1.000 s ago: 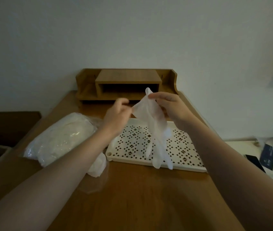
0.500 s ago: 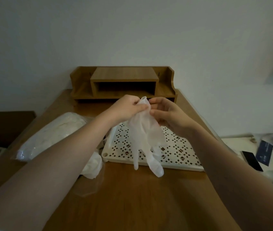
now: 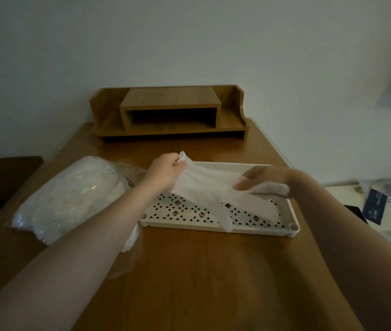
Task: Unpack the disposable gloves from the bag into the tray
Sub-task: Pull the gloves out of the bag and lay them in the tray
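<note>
Dim room, plain wall behind, wooden worktop [image 3: 201,271] carrying everything. You've got one disposable glove [image 3: 213,185] stretched across the white perforated tray [image 3: 292,226], cuff end up at the left, its fingers draping down onto the tray floor near the front rim. Your left hand [image 3: 163,173] is pinching the cuff just above the tray's back-left area; your right hand [image 3: 261,181] lies over the glove's right side with fingers extended, looks like pressing or smoothing, though whether the thumb is pinching underneath I can't tell. To finish this step cleanly: lower the cuff end so the whole glove lies flat inside the rim, then let go with the left hand first while the right keeps it pinned; thin film like this will probably cling to skin and lift back out otherwise. One glove finger reaches close to the front edge, so tuck it in or it'll likely hang over. Keep the glove toward one side so later ones stack rather than bunch. Bag [image 3: 70,199] of remaining gloves sits left of the tray, just beside it, still looking full, so the task is barely started. A loose bit of white film [image 3: 131,240] pokes out under your left forearm by the tray's front-left corner; could be another glove, can't confirm. Wooden desk organiser [image 3: 169,113] at the back is out of the way.
</note>
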### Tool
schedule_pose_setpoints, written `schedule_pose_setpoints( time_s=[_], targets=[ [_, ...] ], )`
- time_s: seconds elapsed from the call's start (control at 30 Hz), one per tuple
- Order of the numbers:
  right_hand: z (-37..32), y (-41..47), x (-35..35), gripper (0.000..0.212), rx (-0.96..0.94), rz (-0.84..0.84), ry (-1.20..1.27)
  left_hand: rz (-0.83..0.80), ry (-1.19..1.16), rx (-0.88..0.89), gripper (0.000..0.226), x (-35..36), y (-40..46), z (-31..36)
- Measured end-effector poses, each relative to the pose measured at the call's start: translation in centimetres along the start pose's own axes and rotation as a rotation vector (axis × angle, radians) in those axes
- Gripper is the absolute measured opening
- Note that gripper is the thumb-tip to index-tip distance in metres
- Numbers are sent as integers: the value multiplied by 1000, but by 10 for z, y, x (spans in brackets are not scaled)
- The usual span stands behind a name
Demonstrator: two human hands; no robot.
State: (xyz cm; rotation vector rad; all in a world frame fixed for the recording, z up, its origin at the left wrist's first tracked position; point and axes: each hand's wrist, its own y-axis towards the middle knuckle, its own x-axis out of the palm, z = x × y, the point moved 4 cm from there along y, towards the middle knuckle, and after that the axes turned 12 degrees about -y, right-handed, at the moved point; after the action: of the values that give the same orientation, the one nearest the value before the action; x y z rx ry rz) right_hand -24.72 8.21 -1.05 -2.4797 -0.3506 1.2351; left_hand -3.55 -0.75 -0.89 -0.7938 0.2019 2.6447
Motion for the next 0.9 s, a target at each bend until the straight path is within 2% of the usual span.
schedule_pose_setpoints(
  time_s=[0.1, 0.23, 0.3, 0.4, 0.57, 0.7, 0.8, 0.9],
  targets=[
    [18, 21, 3, 21, 176, 87, -270, -33, 240, -52, 32, 21, 10, -21],
    [17, 37, 3, 30, 221, 158, -355, 29, 447, -6, 32, 29, 15, -27],
    [16, 44, -1, 27, 226, 195, -405, 79, 497, 8, 35, 24, 19, -27],
    [14, 49, -2, 12, 247, 256, -493, 142, 507, 28, 31, 20, 23, -30],
    [18, 60, 1, 48, 280, 386, -467, 77, 574, 29, 43, 22, 29, -40],
    [15, 76, 5, 63, 244, 352, -362, 68, 580, -63, 47, 12, 34, -55],
    [16, 90, 4, 61, 228, 361, -340, 58, 503, -83, 47, 5, 35, -55],
    [18, 96, -1, 53, 205, 423, -340, -62, 494, -33, 48, 11, 27, -43]
  ],
)
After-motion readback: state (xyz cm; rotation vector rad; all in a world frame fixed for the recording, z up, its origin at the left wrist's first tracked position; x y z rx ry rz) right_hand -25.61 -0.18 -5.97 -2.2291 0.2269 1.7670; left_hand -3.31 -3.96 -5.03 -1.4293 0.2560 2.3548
